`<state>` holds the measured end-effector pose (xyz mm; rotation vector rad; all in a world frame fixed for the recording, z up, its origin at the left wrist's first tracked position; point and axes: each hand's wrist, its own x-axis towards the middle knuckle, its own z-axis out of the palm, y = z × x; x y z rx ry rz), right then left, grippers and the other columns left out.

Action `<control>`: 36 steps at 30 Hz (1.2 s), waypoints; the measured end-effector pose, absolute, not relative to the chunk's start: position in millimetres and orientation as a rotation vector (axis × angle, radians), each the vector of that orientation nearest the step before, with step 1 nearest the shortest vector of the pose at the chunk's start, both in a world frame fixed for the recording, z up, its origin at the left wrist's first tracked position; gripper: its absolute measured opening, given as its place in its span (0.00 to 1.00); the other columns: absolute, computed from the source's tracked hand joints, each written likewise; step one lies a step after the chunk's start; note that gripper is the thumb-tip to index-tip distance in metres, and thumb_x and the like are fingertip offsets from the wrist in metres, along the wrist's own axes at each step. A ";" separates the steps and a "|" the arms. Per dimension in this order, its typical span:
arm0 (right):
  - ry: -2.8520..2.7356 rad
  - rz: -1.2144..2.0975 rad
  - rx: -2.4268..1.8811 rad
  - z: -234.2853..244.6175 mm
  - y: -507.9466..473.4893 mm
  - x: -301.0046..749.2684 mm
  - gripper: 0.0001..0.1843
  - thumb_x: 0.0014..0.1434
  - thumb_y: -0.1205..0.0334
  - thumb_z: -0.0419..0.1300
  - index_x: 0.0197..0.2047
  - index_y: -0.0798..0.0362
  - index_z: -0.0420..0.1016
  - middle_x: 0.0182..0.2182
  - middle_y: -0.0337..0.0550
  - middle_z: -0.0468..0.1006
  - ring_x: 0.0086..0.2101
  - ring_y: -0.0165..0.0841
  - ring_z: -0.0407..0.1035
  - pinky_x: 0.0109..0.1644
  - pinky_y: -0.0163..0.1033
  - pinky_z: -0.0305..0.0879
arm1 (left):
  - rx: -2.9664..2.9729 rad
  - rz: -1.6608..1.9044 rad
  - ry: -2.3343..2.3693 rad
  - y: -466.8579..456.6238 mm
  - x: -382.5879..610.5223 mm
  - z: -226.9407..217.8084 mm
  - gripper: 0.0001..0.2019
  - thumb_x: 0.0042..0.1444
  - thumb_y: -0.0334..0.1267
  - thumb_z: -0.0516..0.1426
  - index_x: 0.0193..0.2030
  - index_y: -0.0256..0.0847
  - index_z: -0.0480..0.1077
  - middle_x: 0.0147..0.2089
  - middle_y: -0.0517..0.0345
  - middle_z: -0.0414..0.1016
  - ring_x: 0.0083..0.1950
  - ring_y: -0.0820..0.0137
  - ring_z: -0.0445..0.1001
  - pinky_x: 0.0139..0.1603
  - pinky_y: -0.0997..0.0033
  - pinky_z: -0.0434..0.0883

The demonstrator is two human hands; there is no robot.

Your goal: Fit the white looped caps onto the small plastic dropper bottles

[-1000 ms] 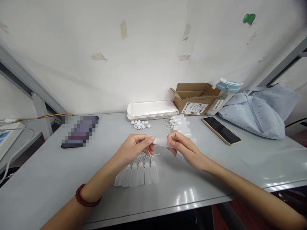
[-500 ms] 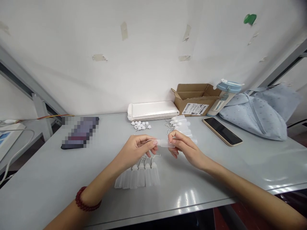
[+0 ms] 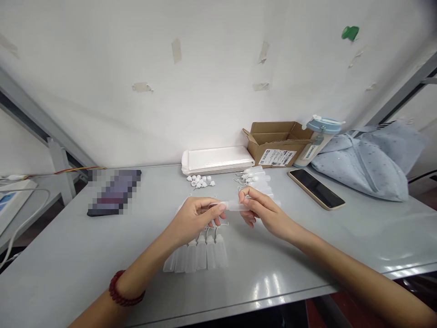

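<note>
Both hands hold one small translucent plastic bottle (image 3: pixel 234 206) level above the table. My left hand (image 3: pixel 200 216) pinches its neck end, where the fingers hide the top. My right hand (image 3: pixel 262 210) grips the body toward the bottom end. Below my left hand lies a row of several similar bottles (image 3: pixel 201 255) with white tops and thin curved tubes pointing away from me. Behind my right hand, more bottles (image 3: pixel 257 177) lie sideways with their thin tubes to the left. A small pile of white caps (image 3: pixel 201 181) rests beyond my left hand.
A stack of flat white boxes (image 3: pixel 218 159) lies against the wall. Beside it stand an open cardboard box (image 3: pixel 278 143) and a blue-lidded cup (image 3: pixel 317 141). A phone (image 3: pixel 316 189) and a pale blue cloth bag (image 3: pixel 362 168) lie at right. A blurred dark object (image 3: pixel 114 193) lies at left.
The view has tilted slightly. My left hand has shifted slightly about the bottle's neck end; both hands keep their hold and the right has barely moved.
</note>
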<state>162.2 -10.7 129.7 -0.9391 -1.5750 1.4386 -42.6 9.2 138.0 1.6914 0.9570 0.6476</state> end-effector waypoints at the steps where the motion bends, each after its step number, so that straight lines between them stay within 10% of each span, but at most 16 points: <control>1: -1.573 1.450 -0.940 130.2 -10.9 162.0 0.10 0.64 0.55 0.47 0.35 0.51 0.57 0.19 0.30 0.55 0.22 0.27 0.52 0.26 0.34 0.56 | 1.682 0.641 0.953 9.1 -42.0 137.9 0.16 0.58 0.47 0.54 0.28 0.38 0.73 0.26 0.57 0.73 0.28 0.71 0.70 0.32 0.74 0.68; 22: -1.743 1.147 -1.156 122.0 -10.2 164.7 0.17 0.63 0.47 0.50 0.35 0.54 0.66 0.17 0.33 0.68 0.20 0.27 0.60 0.26 0.34 0.53 | 2.437 0.959 1.003 -4.3 -31.7 119.1 0.11 0.60 0.36 0.50 0.28 0.40 0.68 0.23 0.61 0.62 0.25 0.72 0.59 0.28 0.72 0.58; 36: -1.856 0.901 -1.020 125.5 -12.3 165.4 0.12 0.63 0.54 0.54 0.41 0.53 0.69 0.27 0.40 0.74 0.28 0.30 0.66 0.31 0.35 0.61 | 1.351 0.653 0.864 0.2 -33.9 133.7 0.17 0.60 0.45 0.52 0.28 0.35 0.72 0.23 0.57 0.71 0.25 0.71 0.71 0.30 0.71 0.68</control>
